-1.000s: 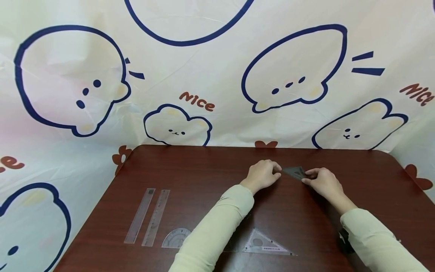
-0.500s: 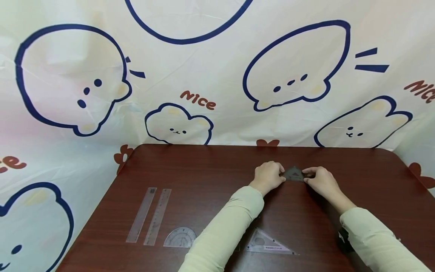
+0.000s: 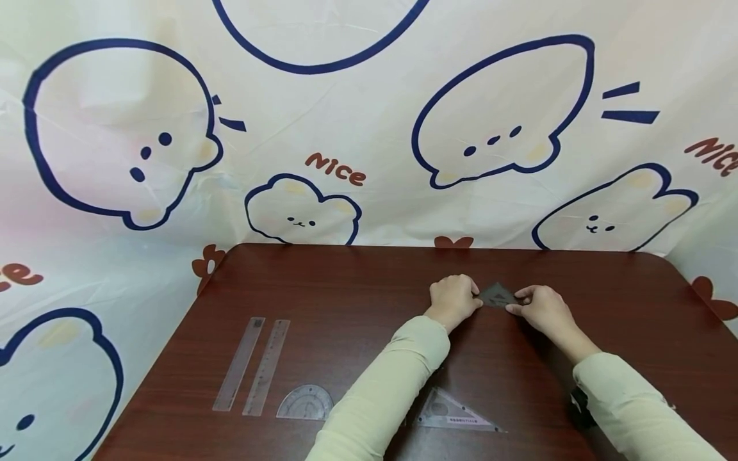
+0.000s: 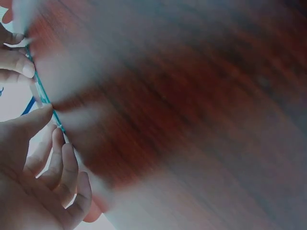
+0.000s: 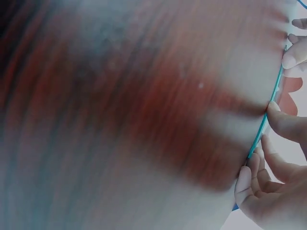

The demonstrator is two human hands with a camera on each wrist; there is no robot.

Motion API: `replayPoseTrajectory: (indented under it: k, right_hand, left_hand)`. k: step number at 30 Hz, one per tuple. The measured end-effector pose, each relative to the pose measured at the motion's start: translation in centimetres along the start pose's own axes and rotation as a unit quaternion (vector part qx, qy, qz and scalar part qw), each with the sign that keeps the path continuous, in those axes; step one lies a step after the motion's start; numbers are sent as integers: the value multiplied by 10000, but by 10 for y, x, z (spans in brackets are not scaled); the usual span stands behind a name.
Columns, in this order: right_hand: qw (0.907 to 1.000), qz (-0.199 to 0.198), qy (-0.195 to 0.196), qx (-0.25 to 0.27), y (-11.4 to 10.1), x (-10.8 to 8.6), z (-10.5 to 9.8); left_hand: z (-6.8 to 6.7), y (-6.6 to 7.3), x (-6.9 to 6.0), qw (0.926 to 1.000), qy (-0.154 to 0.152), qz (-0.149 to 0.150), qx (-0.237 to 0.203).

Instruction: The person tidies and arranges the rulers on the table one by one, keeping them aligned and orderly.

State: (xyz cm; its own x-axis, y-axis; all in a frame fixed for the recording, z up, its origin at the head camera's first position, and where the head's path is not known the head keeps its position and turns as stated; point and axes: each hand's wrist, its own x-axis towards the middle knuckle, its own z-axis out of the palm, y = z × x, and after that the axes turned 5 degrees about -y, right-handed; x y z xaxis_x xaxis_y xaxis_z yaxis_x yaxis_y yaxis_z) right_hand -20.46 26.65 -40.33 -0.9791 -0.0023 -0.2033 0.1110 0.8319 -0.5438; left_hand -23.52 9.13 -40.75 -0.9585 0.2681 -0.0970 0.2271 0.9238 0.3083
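In the head view a small see-through set square (image 3: pixel 498 295) is near the far side of the table, between the two hands. My left hand (image 3: pixel 453 299) pinches its left corner between thumb and fingers. The right hand (image 3: pixel 545 312) pinches the opposite corner. Both wrist views show the set square edge-on as a thin teal line, with the left hand (image 4: pixel 33 167) and the right hand (image 5: pixel 276 177) each near one end. Whether it touches the tabletop I cannot tell.
Two clear rulers (image 3: pixel 239 365) (image 3: pixel 266 368) lie side by side on the brown table (image 3: pixel 346 282), at the left. A clear protractor (image 3: pixel 305 403) and a larger set square (image 3: pixel 455 413) lie nearer the front. The left sleeve (image 3: pixel 380 384) passes between them. A printed curtain hangs behind.
The left hand has shifted slightly right and grips the set square further in. The set square has turned, so its point now faces away at the top. The items on the table stay put.
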Motion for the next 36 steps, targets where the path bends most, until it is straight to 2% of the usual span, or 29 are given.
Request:
replayPoseTrajectory:
  k: [11,15,24,36]
  right_hand:
    - [9992,320,-249,-21,-7,1,-4]
    - [9992,332,-222,-71,-8,2,-5]
    - [9996,265,-57,-27,-6,-1,-2]
    - [9995,306,8,-72,-4,-2,-1]
  left_hand:
    - [-3,0,-1,9999,71,-63,-125]
    - [-4,1,-1,9998,87,-82,-151]
    - [-4,0,-1,9989,-87,-188,-421]
    - [-9,-6,-5,9981,-190,-444,-379]
